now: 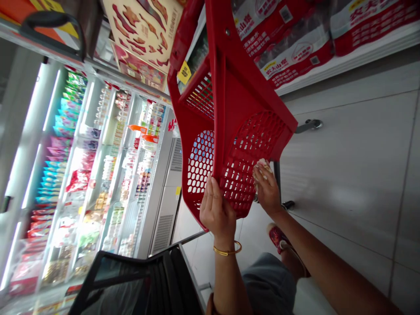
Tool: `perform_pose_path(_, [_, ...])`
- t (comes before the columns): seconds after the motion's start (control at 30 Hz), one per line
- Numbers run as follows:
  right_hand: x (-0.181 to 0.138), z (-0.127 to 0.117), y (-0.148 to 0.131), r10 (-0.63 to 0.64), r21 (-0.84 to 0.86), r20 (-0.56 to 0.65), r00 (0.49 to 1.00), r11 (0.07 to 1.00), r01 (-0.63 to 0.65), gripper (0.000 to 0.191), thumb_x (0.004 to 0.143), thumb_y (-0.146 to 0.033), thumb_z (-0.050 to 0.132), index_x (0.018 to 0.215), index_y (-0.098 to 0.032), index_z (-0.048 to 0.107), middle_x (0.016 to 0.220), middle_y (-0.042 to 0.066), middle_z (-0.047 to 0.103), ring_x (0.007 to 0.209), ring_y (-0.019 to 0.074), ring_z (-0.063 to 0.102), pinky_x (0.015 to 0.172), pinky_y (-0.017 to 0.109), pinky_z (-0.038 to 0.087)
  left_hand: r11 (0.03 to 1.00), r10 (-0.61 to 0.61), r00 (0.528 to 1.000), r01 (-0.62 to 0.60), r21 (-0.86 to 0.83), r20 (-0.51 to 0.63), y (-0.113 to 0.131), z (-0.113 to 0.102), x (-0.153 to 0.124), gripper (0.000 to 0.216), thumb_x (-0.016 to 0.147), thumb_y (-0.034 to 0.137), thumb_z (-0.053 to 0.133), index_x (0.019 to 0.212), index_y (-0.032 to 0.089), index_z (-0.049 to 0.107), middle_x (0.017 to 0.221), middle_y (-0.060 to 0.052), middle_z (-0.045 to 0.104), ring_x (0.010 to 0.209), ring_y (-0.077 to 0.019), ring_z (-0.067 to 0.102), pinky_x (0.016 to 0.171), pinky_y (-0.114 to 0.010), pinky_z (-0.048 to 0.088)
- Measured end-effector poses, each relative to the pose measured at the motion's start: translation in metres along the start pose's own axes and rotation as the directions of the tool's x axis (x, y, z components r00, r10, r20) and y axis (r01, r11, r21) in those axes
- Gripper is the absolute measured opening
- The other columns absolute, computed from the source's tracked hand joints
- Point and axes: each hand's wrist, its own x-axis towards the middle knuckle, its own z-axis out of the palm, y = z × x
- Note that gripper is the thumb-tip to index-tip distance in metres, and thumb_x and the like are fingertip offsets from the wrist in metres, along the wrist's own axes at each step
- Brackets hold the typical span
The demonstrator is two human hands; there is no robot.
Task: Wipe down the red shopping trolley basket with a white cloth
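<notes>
The view is tilted sideways. A red plastic shopping basket [236, 109] with a perforated wall fills the middle. My left hand [216, 212], with a gold bangle on its wrist, is closed on the basket's lower edge. My right hand [266, 188] presses against the basket's perforated side just to the right, fingers closed on a small pale wad [262, 165] that may be a cloth. My knee in grey shorts and one patterned shoe [278, 236] show below the hands.
Lit refrigerated shelves [98, 175] packed with goods run along the left. A black basket [131, 280] sits at the bottom. Shrink-wrapped bottle packs with red labels [295, 48] lie on a white shelf at top right. Metal cart legs [308, 125] stand on pale floor tiles [354, 175].
</notes>
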Motion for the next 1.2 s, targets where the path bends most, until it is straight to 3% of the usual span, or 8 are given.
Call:
perform_pose_path(0.2, [0.054,-0.006,-0.042,-0.059,0.064,-0.124,0.991,0.996,0.068,0.051,0.097,-0.019,0.051,0.145,-0.034,0.042,0.140,0.005,0.056,0.132,0.0237,0.052,0.114,0.047,0.045,0.999,-0.021,1.000,0.020,-0.028,-0.007,0.000,-0.002,-0.001,0.062,0.089,0.002,0.045,0.148,0.022,0.039,0.135,-0.012,0.061,0.127,-0.0201,0.057,0.105,-0.034,0.050])
perform_pose_path(0.33, [0.081,0.005,-0.072,-0.264,0.143,-0.009,0.964,0.954,0.263,0.050,0.099,-0.024,0.047,0.146,-0.038,0.039,0.141,0.001,0.055,0.142,0.0246,0.041,0.117,0.053,0.041,0.997,-0.035,0.999,0.035,-0.070,0.001,-0.001,-0.004,-0.002,0.061,0.089,0.002,0.044,0.147,0.020,0.040,0.134,-0.013,0.062,0.125,-0.0195,0.059,0.103,-0.033,0.051])
perform_pose_path(0.43, [0.084,0.019,-0.075,-0.415,0.211,0.076,0.907,0.895,0.392,0.044,0.099,-0.019,0.046,0.141,-0.032,0.047,0.136,0.001,0.058,0.147,0.0231,0.030,0.116,0.052,0.043,0.997,-0.036,0.999,0.035,-0.075,-0.016,-0.004,-0.004,-0.004,0.060,0.089,0.001,0.044,0.146,0.020,0.042,0.131,-0.013,0.064,0.123,-0.0197,0.061,0.101,-0.032,0.052])
perform_pose_path(0.63, [0.089,0.024,-0.057,-0.601,0.204,0.087,0.795,0.791,0.576,0.039,0.099,-0.014,0.043,0.136,-0.024,0.053,0.129,0.003,0.062,0.149,0.0250,0.025,0.119,0.049,0.039,0.997,-0.016,0.999,0.013,-0.081,-0.035,-0.009,-0.004,-0.011,0.067,0.086,-0.003,0.043,0.147,0.023,0.041,0.131,-0.010,0.065,0.122,-0.0192,0.061,0.102,-0.031,0.052])
perform_pose_path(0.77, [0.101,0.021,-0.050,-0.610,0.187,0.105,0.785,0.788,0.587,0.045,0.099,-0.014,0.045,0.139,-0.033,0.050,0.130,-0.001,0.061,0.148,0.0235,0.026,0.121,0.046,0.037,0.995,-0.006,1.000,0.003,-0.098,-0.030,-0.011,-0.005,-0.014,0.070,0.085,-0.004,0.042,0.148,0.024,0.038,0.131,-0.010,0.065,0.124,-0.0193,0.060,0.102,-0.033,0.052])
perform_pose_path(0.93, [0.134,0.020,-0.039,-0.582,0.176,0.125,0.803,0.810,0.559,0.050,0.100,-0.016,0.042,0.146,-0.037,0.038,0.132,-0.001,0.061,0.139,0.0222,0.045,0.123,0.054,0.030,0.992,0.017,0.999,-0.023,-0.127,-0.044,-0.014,-0.007,-0.018,0.072,0.083,-0.006,0.040,0.149,0.022,0.036,0.130,-0.013,0.065,0.123,-0.0188,0.060,0.099,-0.032,0.054])
perform_pose_path(1.07, [0.169,0.016,-0.036,-0.582,0.187,0.137,0.801,0.810,0.556,0.044,0.100,-0.017,0.044,0.138,-0.038,0.049,0.133,-0.004,0.060,0.143,0.0216,0.039,0.123,0.054,0.029,0.989,0.028,0.997,-0.037,-0.140,-0.068,-0.020,-0.011,-0.023,0.071,0.082,-0.008,0.038,0.148,0.021,0.039,0.128,-0.013,0.066,0.123,-0.0186,0.061,0.098,-0.032,0.055])
perform_pose_path(1.2, [0.180,0.012,-0.040,-0.563,0.205,0.224,0.795,0.825,0.526,0.032,0.099,-0.020,0.044,0.123,-0.032,0.063,0.131,-0.002,0.061,0.146,0.0225,0.032,0.121,0.053,0.034,0.987,0.030,0.997,-0.042,-0.153,-0.074,-0.025,-0.015,-0.028,0.067,0.084,-0.006,0.041,0.145,0.020,0.043,0.126,-0.013,0.067,0.120,-0.0191,0.062,0.097,-0.033,0.056])
